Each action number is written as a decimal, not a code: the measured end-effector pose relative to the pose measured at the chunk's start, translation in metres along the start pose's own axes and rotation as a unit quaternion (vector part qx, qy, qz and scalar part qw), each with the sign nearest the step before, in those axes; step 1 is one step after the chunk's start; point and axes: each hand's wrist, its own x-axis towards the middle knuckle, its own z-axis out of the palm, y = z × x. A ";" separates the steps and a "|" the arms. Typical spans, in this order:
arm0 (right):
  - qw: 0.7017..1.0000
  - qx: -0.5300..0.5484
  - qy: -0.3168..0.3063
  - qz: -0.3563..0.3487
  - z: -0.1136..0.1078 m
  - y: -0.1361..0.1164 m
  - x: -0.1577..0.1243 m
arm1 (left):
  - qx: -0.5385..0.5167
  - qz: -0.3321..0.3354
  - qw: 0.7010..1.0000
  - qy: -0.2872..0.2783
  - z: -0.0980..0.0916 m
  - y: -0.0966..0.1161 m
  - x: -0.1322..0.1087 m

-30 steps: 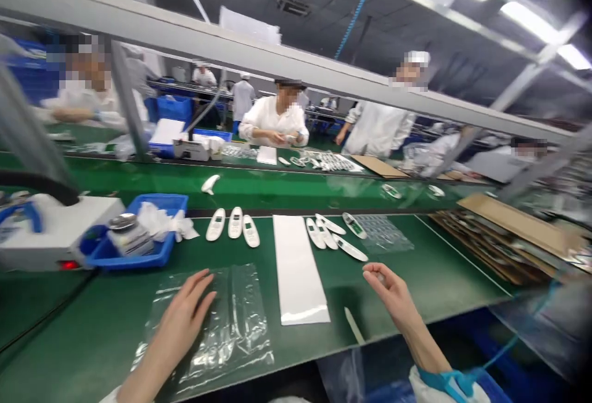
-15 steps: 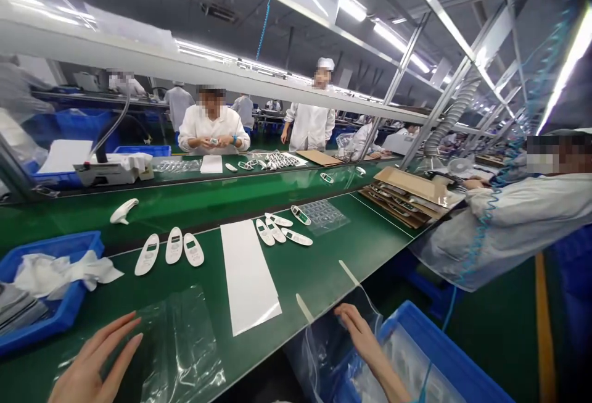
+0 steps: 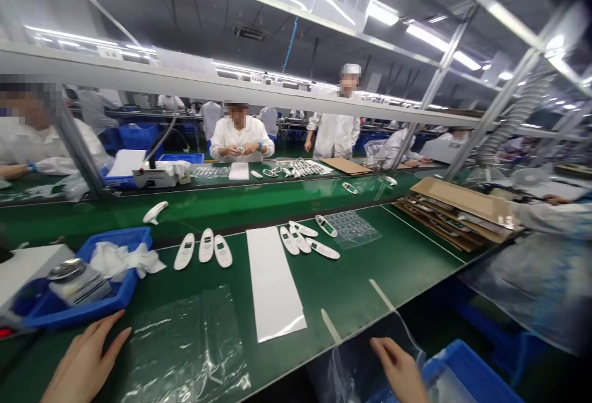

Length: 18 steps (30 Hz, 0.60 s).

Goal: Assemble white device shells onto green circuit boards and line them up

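Note:
My left hand (image 3: 87, 357) is at the front left, thumb apart from the fingers, holding nothing. It is beside the left edge of a clear plastic bag (image 3: 189, 347) lying flat on the green bench and just below a blue tray (image 3: 69, 316). My right hand (image 3: 400, 366) is beyond the bench's front edge, at a clear bag (image 3: 345, 369) hung there by strips of tape (image 3: 330, 327). Its thumb and forefinger are slightly apart, with nothing visible between them. Ahead are white handset shells (image 3: 222, 251) and a long white sheet (image 3: 276, 286).
White cloths (image 3: 123, 260) lie in the blue tray. More shells (image 3: 322, 249) are near a clear blister sheet (image 3: 356, 230). Cardboard trays (image 3: 462, 202) are stacked at right, above a blue bin (image 3: 462, 360). A curved white part (image 3: 155, 212) lies on the belt (image 3: 222, 196). Co-workers sit opposite.
The view has turned left, so the bench things appear farther right. My left hand has moved left off the clear bag toward the blue tray. My right hand stays by the hanging bag, slightly lower.

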 end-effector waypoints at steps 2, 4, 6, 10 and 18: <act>0.999 -0.003 0.045 -0.003 -0.003 -0.017 -0.001 | -0.026 -0.046 0.998 -0.043 -0.009 0.003 0.003; 0.998 0.005 0.043 -0.046 0.001 -0.047 0.003 | -0.044 -0.073 0.993 -0.078 -0.016 0.009 0.005; 0.992 0.023 -0.010 -0.127 0.015 -0.091 0.010 | -0.052 -0.076 0.992 -0.091 -0.018 0.014 0.006; 0.928 -0.002 -0.239 -0.286 0.080 -0.189 0.021 | -0.076 -0.084 0.990 -0.084 -0.018 0.016 0.004; 0.868 -0.131 -0.353 -0.323 0.236 -0.250 0.022 | -0.220 -0.116 0.966 -0.073 -0.020 0.019 -0.010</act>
